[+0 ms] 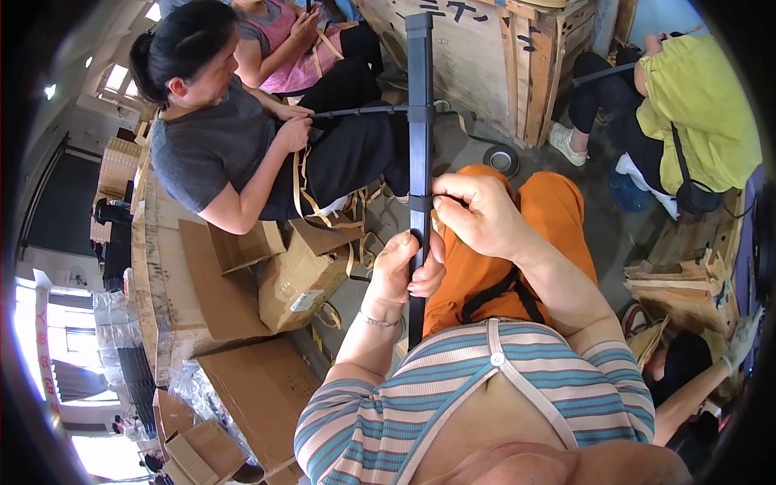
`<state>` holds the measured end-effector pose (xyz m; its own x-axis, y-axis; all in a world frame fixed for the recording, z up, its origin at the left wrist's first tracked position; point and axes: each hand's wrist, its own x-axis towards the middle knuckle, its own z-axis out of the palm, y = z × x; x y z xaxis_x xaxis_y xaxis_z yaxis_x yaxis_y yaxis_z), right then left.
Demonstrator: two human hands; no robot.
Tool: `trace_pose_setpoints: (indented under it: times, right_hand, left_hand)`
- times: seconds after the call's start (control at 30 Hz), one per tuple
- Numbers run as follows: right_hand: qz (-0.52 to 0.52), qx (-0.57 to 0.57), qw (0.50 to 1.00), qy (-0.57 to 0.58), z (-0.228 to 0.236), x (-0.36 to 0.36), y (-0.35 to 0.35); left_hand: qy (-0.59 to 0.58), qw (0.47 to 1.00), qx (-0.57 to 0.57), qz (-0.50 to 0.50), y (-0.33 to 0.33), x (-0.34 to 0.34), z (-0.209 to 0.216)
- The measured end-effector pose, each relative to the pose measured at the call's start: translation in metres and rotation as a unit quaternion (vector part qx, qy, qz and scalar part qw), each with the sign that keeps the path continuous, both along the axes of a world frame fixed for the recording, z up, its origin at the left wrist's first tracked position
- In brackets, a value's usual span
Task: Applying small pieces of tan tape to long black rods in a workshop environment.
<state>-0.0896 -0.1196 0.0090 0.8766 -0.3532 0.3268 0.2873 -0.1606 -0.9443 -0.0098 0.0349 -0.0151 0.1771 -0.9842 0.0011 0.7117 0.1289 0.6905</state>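
Gripping the long flat black bar (pixel 420 153) with my left hand (pixel 392 271); right hand (pixel 485 218), farther up, closed in a pinch on its narrow black band (pixel 420 204). Bar's long axis points away from me. Left of bar: grey-shirted co-worker (pixel 222 141), whose thin black strip (pixel 356 111) reaches toward it, contact unclear; brown cardboard box (pixel 299 279). Right of bar: black tape roll (pixel 490 161), pale wooden crate (pixel 473 65).

The left hand (pixel 398 265) grips a long black bar (pixel 419 158) alongside orange trousers (pixel 551 214); the right hand (pixel 489 217), fingers bent, is at a dark band (pixel 419 203) around it. On the floor (pixel 477 129), a tape roll (pixel 501 152) lies near a wooden crate's (pixel 473 65) lower corner.
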Motion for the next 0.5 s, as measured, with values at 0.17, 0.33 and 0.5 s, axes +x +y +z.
trace_pose_setpoints:
  times: [0.17,0.33,0.5]
  right_hand:
    - [-0.019,-0.054,0.998,0.022,0.004,0.006,0.003]
    - [-0.01,-0.037,0.998,0.049,-0.014,0.025,0.009]
    - [0.043,0.068,0.997,0.023,-0.038,0.032,0.009]
  left_hand:
    - [0.101,0.993,-0.037,-0.04,0.001,0.003,-0.011]
    - [0.191,0.975,-0.079,-0.087,0.005,0.0,-0.015]
    - [0.142,0.975,-0.087,-0.145,-0.016,-0.009,0.0]
